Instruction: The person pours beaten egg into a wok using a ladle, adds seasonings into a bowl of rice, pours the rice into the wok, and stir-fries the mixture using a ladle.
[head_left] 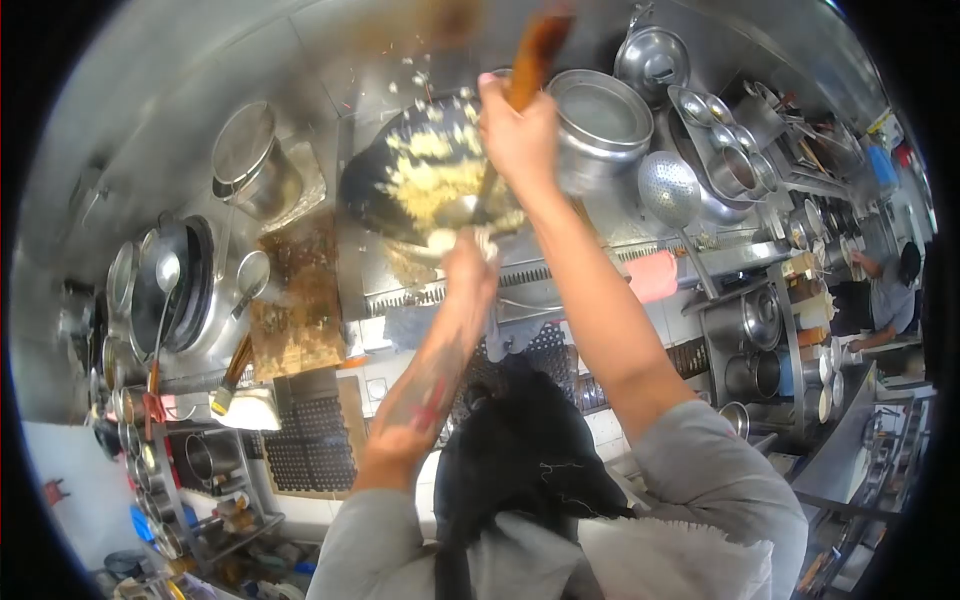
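Note:
A dark wok [365, 185] sits tilted on the stove, with fried rice [435, 185] in it and several grains flying above its far rim. My left hand [466, 262] is closed on the wok's near edge through a whitish cloth [487, 245]. Raised over the wok's right side, my right hand [520, 130] is wrapped round the wooden handle of a ladle [462, 211]. The ladle's metal bowl is down among the rice, and its handle points up and away, blurred by motion.
To the right of the wok stands a large metal pot [600, 110], with a perforated skimmer [669, 190] beside it. On the left are a metal strainer pot [250, 165] and stacked woks [190, 285]. Another person [890, 290] is at the far right.

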